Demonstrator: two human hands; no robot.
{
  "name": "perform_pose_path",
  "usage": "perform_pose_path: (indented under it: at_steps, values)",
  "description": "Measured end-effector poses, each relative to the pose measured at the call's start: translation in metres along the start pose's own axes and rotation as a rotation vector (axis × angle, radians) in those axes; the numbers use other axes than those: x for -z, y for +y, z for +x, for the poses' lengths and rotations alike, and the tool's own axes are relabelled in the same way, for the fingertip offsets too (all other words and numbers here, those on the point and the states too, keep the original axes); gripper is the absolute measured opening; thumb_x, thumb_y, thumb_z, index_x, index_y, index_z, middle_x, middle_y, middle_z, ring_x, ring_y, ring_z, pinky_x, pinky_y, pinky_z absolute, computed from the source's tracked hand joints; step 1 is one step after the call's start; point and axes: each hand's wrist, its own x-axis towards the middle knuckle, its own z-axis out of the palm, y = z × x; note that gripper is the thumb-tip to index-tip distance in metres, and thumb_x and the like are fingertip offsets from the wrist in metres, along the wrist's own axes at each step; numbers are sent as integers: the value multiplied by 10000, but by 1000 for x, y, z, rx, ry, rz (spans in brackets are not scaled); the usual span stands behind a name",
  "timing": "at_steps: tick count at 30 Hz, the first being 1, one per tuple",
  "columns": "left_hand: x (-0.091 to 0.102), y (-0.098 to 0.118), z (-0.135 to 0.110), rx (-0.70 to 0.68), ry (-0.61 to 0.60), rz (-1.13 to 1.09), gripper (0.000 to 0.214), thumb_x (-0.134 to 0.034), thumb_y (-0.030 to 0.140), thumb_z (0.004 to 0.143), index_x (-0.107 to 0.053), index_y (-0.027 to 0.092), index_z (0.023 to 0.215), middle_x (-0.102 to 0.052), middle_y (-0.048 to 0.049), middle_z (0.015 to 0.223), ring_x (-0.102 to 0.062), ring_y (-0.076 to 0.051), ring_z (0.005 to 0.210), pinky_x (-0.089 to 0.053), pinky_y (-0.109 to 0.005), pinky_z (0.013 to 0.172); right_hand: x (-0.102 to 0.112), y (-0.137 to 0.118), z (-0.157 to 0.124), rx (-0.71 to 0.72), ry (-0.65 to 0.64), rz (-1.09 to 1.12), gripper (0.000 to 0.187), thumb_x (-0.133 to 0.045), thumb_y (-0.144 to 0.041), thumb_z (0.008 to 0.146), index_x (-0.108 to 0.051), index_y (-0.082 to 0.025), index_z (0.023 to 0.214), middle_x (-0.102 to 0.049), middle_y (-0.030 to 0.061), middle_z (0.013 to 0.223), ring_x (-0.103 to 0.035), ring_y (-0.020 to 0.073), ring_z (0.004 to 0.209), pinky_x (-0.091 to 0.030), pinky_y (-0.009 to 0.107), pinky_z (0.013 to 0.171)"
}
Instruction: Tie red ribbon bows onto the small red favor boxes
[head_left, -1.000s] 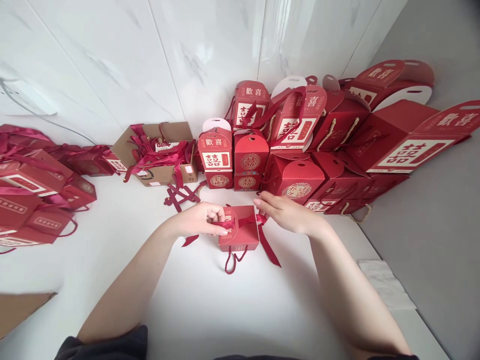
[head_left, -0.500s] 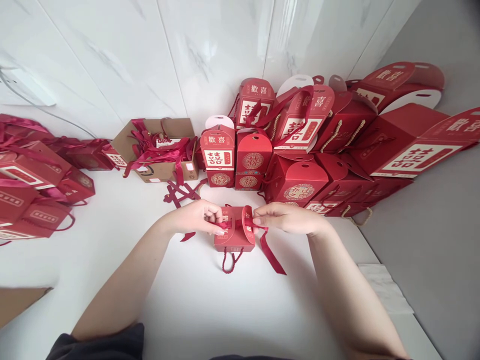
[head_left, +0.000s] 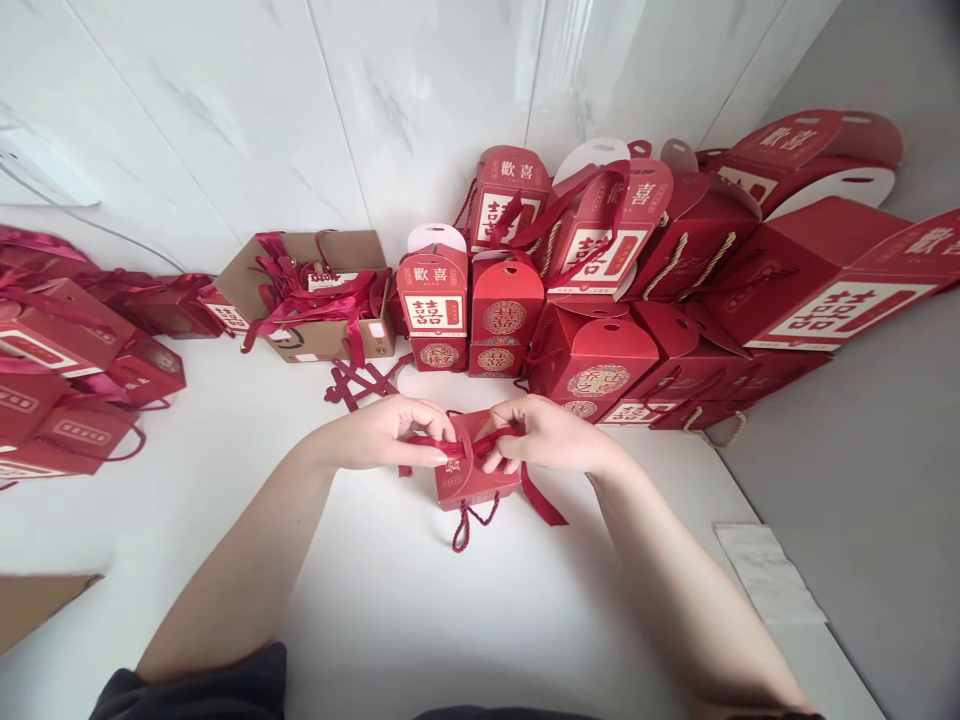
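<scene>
We see a small red box on the white table, right in front of us, under our 2 hands. Its twisty cord lies out on the near side. Our left hand has its thumb and fingers pinched close on a red ribbon at the left flap. Our right hand has its fingers curled in tight on the same ribbon, on top of the box.

We think a few things could go wrong. If we tug hard on just 1 side, the ribbon could slide, and its 2 ends would not match. If we push down too much, the flaps could bend or rip, since they look like thin card. If our fingers slip, the flaps could pop apart. A light box could skid, too.

Now the writing. On a red box in the stack behind we read 歡喜 and a big 囍 on white. The box beside it has a round gold mark, too tiny to read for sure. On our box, a sign by our left thumb looks like 喜, but it is partly hidden. The brown box full of ribbons has pale stickers we can't read. We find no brand name.
</scene>
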Motion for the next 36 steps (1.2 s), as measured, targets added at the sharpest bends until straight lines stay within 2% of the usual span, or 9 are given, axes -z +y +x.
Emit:
perform_pose_path:
  at_steps: [4, 9, 13, 17, 20, 27, 30, 33, 36]
  values:
    - [-7, 4, 2, 4, 10, 23, 179, -598, 306, 827, -673, 174, 921, -669, -44, 926, -618, -175, 828, -492, -269, 707, -2, 2, 0, 0, 30, -40, 112, -520, -148, 792, -465, -196, 877, -672, 26, 809, -687, 162, 736, -544, 294, 648]
    - [-6, 8, 1, 57, 22, 45, 187, -586, 270, 814, -692, 175, 936, -697, -40, 930, -631, -191, 842, -479, -288, 736, 1, 0, 0, 144, 159, -197, 112, -566, -253, 858, -556, -200, 957, -637, 25, 953, -598, 137, 813, -474, 276, 721]
    - [-5, 10, -1, 27, -9, -6, 173, -584, 259, 815, -694, 179, 923, -697, -35, 954, -621, -187, 871, -470, -287, 763, -7, -2, 6, 268, 126, 40, 139, -578, -305, 888, -539, -188, 953, -560, -27, 739, -526, 96, 638, -427, 231, 620]
    - [-6, 7, 0, 28, 12, -40, 145, -605, 278, 806, -646, 154, 743, -594, 11, 690, -528, -121, 641, -410, -250, 610, -19, 1, 15, 323, 12, 133, 145, -573, -309, 902, -559, -181, 969, -530, -42, 688, -519, 93, 625, -427, 234, 641]
    - [-5, 7, 0, 6, -7, -36, 185, -622, 302, 807, -641, 143, 715, -545, 13, 650, -509, -121, 631, -413, -252, 606, -23, 3, 18, 303, -55, 131, 135, -566, -278, 907, -570, -168, 985, -549, -31, 704, -529, 95, 648, -429, 244, 674]
    - [-5, 27, -8, -169, 114, -80, 248, -597, 366, 870, -753, 183, 810, -579, -67, 1180, -581, -219, 1076, -469, -311, 922, -17, -14, 5, 357, -65, 188, 130, -576, -245, 904, -547, -181, 1013, -571, -24, 780, -492, 73, 620, -400, 207, 585]
    - [-5, 38, -9, -232, 187, -34, 225, -624, 371, 855, -775, 205, 854, -617, -78, 1152, -584, -235, 1090, -469, -334, 953, -14, -26, 0, 405, 10, 174, 96, -590, -241, 894, -533, -188, 950, -578, -32, 763, -503, 74, 610, -403, 207, 574]
    - [-3, 48, -9, -279, 252, -17, 216, -634, 357, 851, -784, 205, 876, -685, -88, 1017, -632, -223, 973, -500, -340, 900, -11, -41, -5, 528, 165, 87, 82, -598, -217, 880, -528, -189, 913, -588, -20, 795, -556, 93, 696, -445, 232, 652]
    - [-1, 58, -12, -376, 310, -43, 195, -666, 327, 828, -785, 214, 934, -709, -100, 1035, -651, -231, 947, -526, -345, 860, -9, -59, -11, 645, 333, -57, 92, -611, -172, 855, -550, -187, 922, -576, -14, 837, -557, 99, 734, -458, 246, 693]
